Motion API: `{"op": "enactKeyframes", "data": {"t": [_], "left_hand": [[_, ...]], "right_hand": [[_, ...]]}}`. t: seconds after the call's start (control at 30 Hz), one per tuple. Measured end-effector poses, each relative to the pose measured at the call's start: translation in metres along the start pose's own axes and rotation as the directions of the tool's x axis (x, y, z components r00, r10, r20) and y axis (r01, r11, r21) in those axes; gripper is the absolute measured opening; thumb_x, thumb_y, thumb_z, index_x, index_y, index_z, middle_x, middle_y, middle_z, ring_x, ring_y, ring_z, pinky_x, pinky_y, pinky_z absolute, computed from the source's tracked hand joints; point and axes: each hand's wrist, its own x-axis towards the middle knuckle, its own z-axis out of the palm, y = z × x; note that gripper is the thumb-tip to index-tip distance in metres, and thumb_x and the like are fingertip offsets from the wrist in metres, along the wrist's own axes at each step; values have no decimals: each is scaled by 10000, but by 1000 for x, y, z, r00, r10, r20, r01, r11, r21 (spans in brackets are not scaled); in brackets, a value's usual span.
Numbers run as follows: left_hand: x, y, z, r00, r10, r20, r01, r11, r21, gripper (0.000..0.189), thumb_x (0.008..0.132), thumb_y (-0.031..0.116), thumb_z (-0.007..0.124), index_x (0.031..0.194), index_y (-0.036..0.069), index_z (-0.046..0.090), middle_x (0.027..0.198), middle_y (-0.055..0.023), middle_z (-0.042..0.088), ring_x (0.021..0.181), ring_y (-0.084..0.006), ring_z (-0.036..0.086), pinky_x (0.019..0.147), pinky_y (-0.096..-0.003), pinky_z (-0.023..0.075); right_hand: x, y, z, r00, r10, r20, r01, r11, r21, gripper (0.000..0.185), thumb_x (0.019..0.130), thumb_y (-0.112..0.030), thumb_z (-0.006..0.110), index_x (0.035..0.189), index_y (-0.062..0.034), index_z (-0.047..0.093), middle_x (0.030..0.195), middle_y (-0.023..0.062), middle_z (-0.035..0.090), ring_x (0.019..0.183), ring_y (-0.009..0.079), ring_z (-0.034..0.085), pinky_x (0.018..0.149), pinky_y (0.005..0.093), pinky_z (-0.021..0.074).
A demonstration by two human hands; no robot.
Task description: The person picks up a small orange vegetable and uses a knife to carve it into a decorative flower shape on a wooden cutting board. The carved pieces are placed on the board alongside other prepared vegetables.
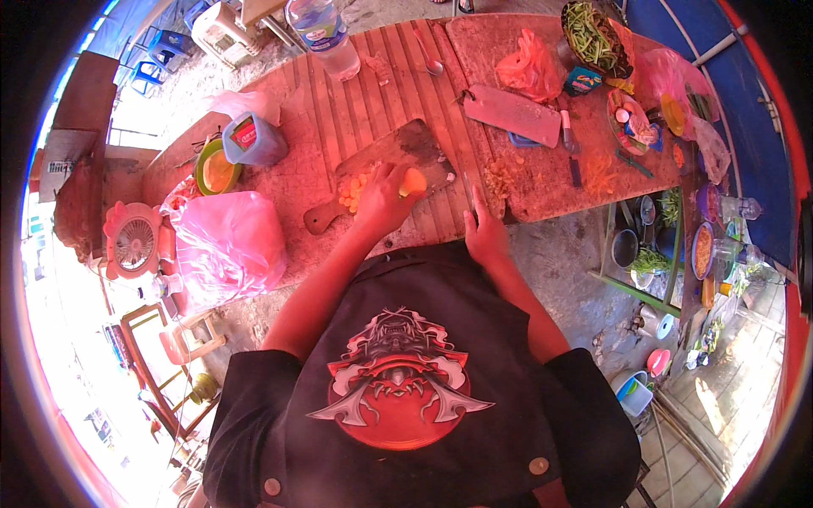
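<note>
My left hand [383, 202] is over a wooden cutting board [375, 152] with a handle, which lies on the table. Its fingers and thumb hold an orange vegetable piece [413, 183], probably carrot. Small orange chunks [350, 192] sit on the board beside that hand. To the right of the board, my right hand [488, 233] is at the table's near edge with the index finger pointing forward. A thin line runs ahead of that finger; whether it is a knife blade in my grip, I cannot tell.
Left stand a blue plastic container [254, 140], a green bowl [218, 168], a pink plastic bag [228, 244] and a small fan [133, 240]. A water bottle [327, 41] rises at the back. Rightward are a second cutting board [511, 116], a peeler-like tool [570, 136] and a bowl of cut greens [594, 38].
</note>
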Motion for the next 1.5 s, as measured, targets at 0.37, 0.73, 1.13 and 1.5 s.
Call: {"op": "enactKeyframes", "data": {"t": [0.37, 0.73, 1.13, 1.5], "left_hand": [[24, -4, 23, 998, -24, -60, 28, 997, 68, 520, 816, 197, 846, 1285, 68, 664, 1256, -165, 669, 1156, -418, 635, 972, -519, 509], [24, -10, 21, 995, 44, -87, -57, 986, -154, 343, 810, 67, 814, 1127, 38, 686, 1152, -192, 700, 1080, -435, 680, 907, -492, 561], [28, -11, 14, 999, 33, 12, -31, 994, -107, 326, 845, 89, 819, 1159, 40, 748, 1146, -189, 739, 1028, -406, 727, 861, -460, 578], [34, -11, 11, 998, 44, 52, -37, 990, -138, 296, 825, 52, 790, 1118, 47, 750, 1113, -186, 726, 1023, -410, 716, 868, -465, 579]], "right_hand": [[2, 7, -5, 980, 65, 186, -41, 991, -125, 627, 1037, -222, 489, 1645, -130, 365, 970, 330, 710, 858, 525, 692, 786, 628, 542], [13, -37, -21, 960, -29, 278, 71, 988, -140, 659, 1033, -167, 457, 1675, -199, 312, 1005, 280, 715, 892, 479, 707, 782, 605, 549], [25, -54, -11, 932, -50, 358, 142, 962, -235, 738, 994, -131, 480, 1695, -224, 270, 961, 249, 714, 849, 453, 721, 763, 575, 572], [29, -50, -9, 925, -37, 378, 115, 976, -187, 684, 1058, -167, 478, 1699, -223, 246, 964, 256, 698, 898, 447, 702, 806, 558, 549]]}}
